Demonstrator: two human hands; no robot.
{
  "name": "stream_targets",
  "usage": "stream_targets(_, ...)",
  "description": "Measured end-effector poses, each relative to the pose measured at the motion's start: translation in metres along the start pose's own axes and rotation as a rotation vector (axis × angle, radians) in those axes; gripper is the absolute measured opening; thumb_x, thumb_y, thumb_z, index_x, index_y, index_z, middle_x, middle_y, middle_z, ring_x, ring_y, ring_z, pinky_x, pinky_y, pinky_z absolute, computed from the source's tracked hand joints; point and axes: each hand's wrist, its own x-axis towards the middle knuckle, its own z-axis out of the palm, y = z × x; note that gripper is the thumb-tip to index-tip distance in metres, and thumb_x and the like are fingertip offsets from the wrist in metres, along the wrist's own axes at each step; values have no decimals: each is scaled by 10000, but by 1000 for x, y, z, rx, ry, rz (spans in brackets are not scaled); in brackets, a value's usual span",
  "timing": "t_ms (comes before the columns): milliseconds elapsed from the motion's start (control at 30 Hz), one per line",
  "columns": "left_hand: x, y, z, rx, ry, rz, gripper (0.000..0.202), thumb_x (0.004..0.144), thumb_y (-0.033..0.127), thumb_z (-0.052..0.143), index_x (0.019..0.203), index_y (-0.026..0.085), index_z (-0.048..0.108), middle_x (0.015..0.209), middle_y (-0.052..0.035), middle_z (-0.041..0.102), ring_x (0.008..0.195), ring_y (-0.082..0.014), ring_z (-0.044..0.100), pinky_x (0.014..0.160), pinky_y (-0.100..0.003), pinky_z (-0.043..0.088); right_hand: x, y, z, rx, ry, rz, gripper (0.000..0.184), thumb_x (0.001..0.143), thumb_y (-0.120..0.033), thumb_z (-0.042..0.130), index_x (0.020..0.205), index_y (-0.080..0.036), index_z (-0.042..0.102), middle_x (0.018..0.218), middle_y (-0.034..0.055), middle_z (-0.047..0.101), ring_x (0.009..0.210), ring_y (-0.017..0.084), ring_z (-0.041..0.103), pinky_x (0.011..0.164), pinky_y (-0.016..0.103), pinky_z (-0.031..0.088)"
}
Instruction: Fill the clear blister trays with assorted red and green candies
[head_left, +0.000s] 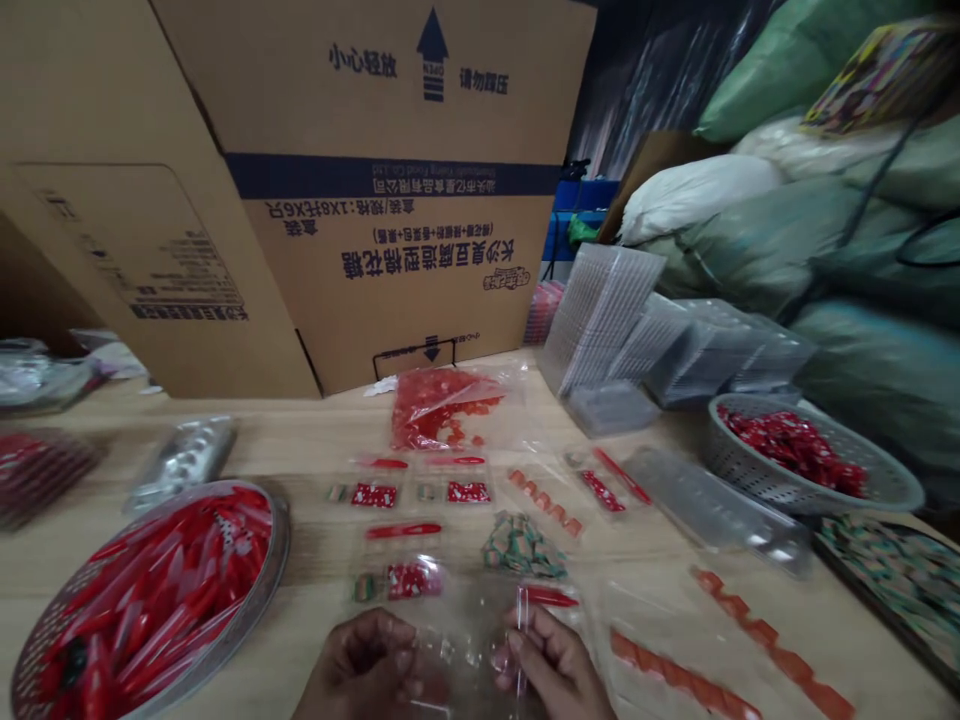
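At the near edge of the table, my left hand [364,660] and my right hand [553,662] grip a transparent plastic tray [466,640] from its two sides. Motion blurs its outline. Just beyond it lies a filled tray with a red pen-shaped item [403,531], a red dotted sachet [414,579] and a small green-edged packet [364,587]. Another red pen-shaped item [551,596] is close to my right fingertips. A pile of small green-edged packets [523,546] sits ahead of my right hand.
An oval basket of red pen-shaped items [172,590] stands left. Behind are a bag of orange-red pieces [442,408] and a large cardboard box [390,280]. Stacked transparent trays [600,315], a basket of red sachets [817,480] and orange strips [682,672] occupy the right.
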Motion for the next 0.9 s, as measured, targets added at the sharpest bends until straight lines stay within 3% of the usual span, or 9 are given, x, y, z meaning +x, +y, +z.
stream_targets(200,-1,4,-26,126,-13,51,296,565,412,865,635,181,694,535,17,675,503,-109,601,519,-201,434,3,-5,9,74,-99,-13,435,709,-592,727,865,-194,642,712,36,676,638,179,635,634,290,489)
stream_targets(300,-3,4,-38,203,-21,97,275,601,432,835,660,196,707,561,23,679,510,-109,599,521,-199,435,7,-24,15,283,-162,-58,508,687,-659,700,975,-242,657,948,71,707,827,206,659,718,303,500)
stream_targets(367,-3,10,-42,330,-50,182,240,646,424,800,661,198,720,562,20,670,525,-104,587,525,-190,425,12,-45,23,277,-282,-77,583,679,-684,684,1080,-263,643,1096,82,683,961,231,644,792,328,496)
stream_targets(433,-1,22,-43,470,-63,301,220,695,404,753,637,194,721,570,7,669,559,-117,593,548,-195,439,20,-68,36,46,-473,-77,551,693,-618,710,1086,-235,656,1096,90,688,989,249,638,828,345,488)
stream_targets(500,1,39,-46,566,-16,416,188,726,386,708,671,208,730,654,-15,712,645,-151,636,612,-222,481,27,-86,50,-259,-546,-138,385,783,-510,665,1008,-199,690,1013,90,716,949,249,651,829,355,488)
stream_targets(567,1,54,-53,650,92,498,187,731,370,685,841,230,742,858,-42,762,780,-187,670,711,-265,515,33,-95,60,-504,-459,-301,285,897,-390,527,1024,-194,691,1006,86,725,955,237,655,850,362,488)
stream_targets(633,-1,58,-66,736,232,541,313,724,370,672,1002,232,712,998,-62,758,822,-201,675,727,-288,528,34,-93,62,-686,-363,-502,320,931,-249,416,1151,-205,645,1114,85,699,1042,224,631,904,364,476)
stream_targets(767,-9,30,-96,773,385,499,332,700,413,648,948,201,710,861,-74,774,706,-219,686,627,-304,551,24,-60,51,-1039,-435,-716,526,825,-52,398,1300,-218,550,1264,87,630,1141,220,581,961,360,468)
stream_targets(900,-11,-3,-105,716,389,383,358,714,450,627,956,194,694,901,-90,778,811,-258,711,682,-326,571,19,-19,46,-1295,-483,-882,533,817,-62,497,1324,-224,518,1239,95,648,1078,238,607,936,350,487)
